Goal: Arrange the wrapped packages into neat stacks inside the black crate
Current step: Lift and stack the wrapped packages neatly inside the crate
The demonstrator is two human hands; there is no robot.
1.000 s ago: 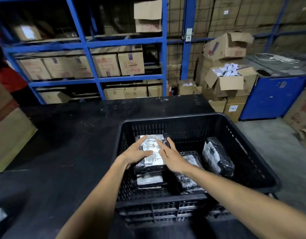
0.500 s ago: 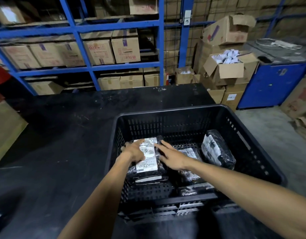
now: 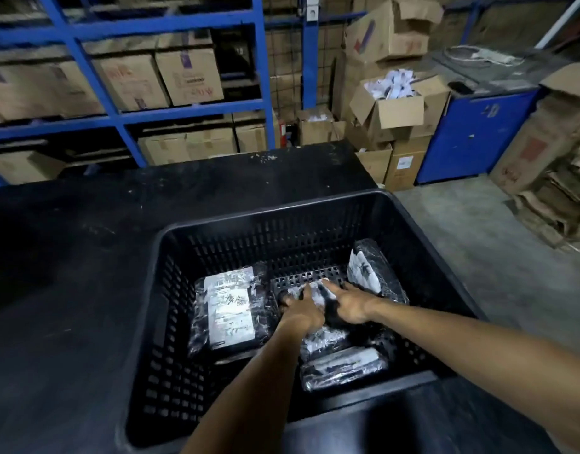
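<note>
Your black crate (image 3: 216, 231) sits on the dark desk (image 3: 69, 273), toward its near right corner, and both your arms reach down into it. Along the crate's left wall a wrapped package with a white label (image 3: 229, 309) lies flat, label up, on top of at least one more package beneath it. Your left hand (image 3: 303, 311) and right hand (image 3: 349, 304) are side by side in the middle of the crate, both laid on a middle package (image 3: 314, 290) in black wrap with white print. The fingers of both hands are spread and pressed on the wrap rather than curled around it, so neither hand has closed on the package; the picture is blurred there and the exact contact is hard to read. Against the crate's right wall a leaning package (image 3: 373, 273) stands tilted on its edge, just beside your right hand. Nearer the crate's front wall, below your wrists, a front package (image 3: 344, 365) lies flat. Beyond the desk's far edge stand blue shelves (image 3: 118, 116) filled with cardboard boxes (image 3: 187, 77).
</note>
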